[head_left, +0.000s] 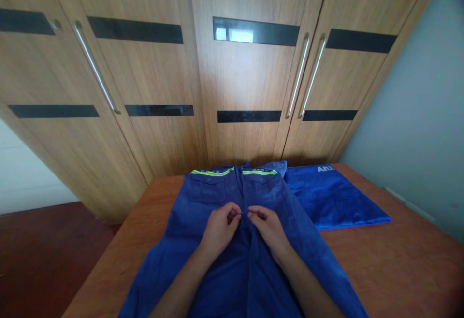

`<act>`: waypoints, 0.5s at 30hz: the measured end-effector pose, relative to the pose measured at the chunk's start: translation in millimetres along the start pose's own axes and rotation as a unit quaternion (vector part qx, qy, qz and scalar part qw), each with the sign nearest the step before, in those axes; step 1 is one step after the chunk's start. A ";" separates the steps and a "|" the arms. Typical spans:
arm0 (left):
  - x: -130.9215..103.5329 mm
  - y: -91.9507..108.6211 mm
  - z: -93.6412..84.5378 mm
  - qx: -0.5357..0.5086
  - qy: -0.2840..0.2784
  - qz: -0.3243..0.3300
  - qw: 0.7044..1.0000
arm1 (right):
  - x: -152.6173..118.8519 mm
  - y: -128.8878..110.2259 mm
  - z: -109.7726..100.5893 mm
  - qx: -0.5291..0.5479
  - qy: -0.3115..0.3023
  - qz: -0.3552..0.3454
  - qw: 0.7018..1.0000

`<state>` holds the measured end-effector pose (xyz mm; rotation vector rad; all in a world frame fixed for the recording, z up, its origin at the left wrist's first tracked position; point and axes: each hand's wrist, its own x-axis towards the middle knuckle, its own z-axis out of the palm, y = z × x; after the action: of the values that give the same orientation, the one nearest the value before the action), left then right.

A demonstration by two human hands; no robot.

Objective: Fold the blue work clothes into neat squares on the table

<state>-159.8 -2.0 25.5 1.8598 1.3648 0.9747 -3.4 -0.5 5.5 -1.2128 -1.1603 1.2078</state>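
Observation:
A dark blue work shirt with yellow-green strips over its two chest pockets lies spread on the wooden table. Both of my hands meet at the middle of its front. My left hand pinches the front edge of the shirt between thumb and fingers. Just to the right, a small gap away, my right hand pinches the opposite edge of the front opening. Any button between the fingertips is too small to make out.
A folded bright blue cloth with white lettering lies at the right back of the table. Behind stands a wooden wardrobe with metal handles; a pale wall is on the right.

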 end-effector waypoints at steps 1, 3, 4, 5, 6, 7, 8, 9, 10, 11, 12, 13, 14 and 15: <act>0.1 0.1 0.3 0.004 0.000 -0.002 1.000 | -0.3 -0.6 0.1 0.001 -0.005 0.002 1.000; 0.1 0.1 1.1 0.016 0.002 -0.007 1.000 | -0.8 -1.4 0.3 0.004 -0.022 0.003 1.000; 0.1 -0.1 1.7 0.022 0.004 -0.009 1.000 | -1.1 -1.7 0.4 0.006 -0.033 0.001 0.999; 0.1 -0.4 2.3 0.024 0.007 -0.010 1.000 | -1.3 -1.9 0.5 0.009 -0.044 0.000 0.999; 0.0 -1.0 3.1 0.021 0.011 -0.010 1.000 | -1.6 -2.1 0.5 0.012 -0.055 -0.002 0.998; 0.1 -1.8 4.0 0.007 0.015 -0.014 1.000 | -1.9 -2.3 0.6 0.014 -0.066 -0.003 0.998; 0.2 -2.7 5.0 -0.014 0.018 -0.020 1.000 | -2.2 -2.5 0.7 0.016 -0.076 -0.002 0.997; 0.5 -3.8 5.9 -0.038 0.022 -0.029 0.999 | -2.5 -2.5 0.9 0.019 -0.085 -0.001 0.996; 0.9 -4.8 6.8 -0.061 0.025 -0.038 0.997 | -2.5 -2.3 1.2 0.022 -0.094 -0.001 0.995; 1.4 -5.6 7.6 -0.081 0.026 -0.046 0.995 | -2.4 -1.8 1.5 0.024 -0.101 -0.001 0.995; 1.9 -6.2 8.3 -0.094 0.026 -0.053 0.994 | -2.1 -1.0 1.9 0.022 -0.105 -0.002 0.994; 2.4 -6.6 8.8 -0.103 0.024 -0.056 0.993 | -1.7 0.2 2.2 0.016 -0.108 -0.002 0.994; 2.7 -6.6 9.3 -0.109 0.020 -0.057 0.992 | -1.2 1.8 2.6 0.003 -0.108 -0.004 0.994; 2.9 -6.5 9.6 -0.116 0.015 -0.059 0.991 | -0.7 3.6 2.9 -0.016 -0.105 -0.010 0.994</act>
<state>-154.3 1.9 15.6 1.5815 1.3027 1.0553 -6.4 -1.1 1.9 -1.1151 -1.3483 1.3295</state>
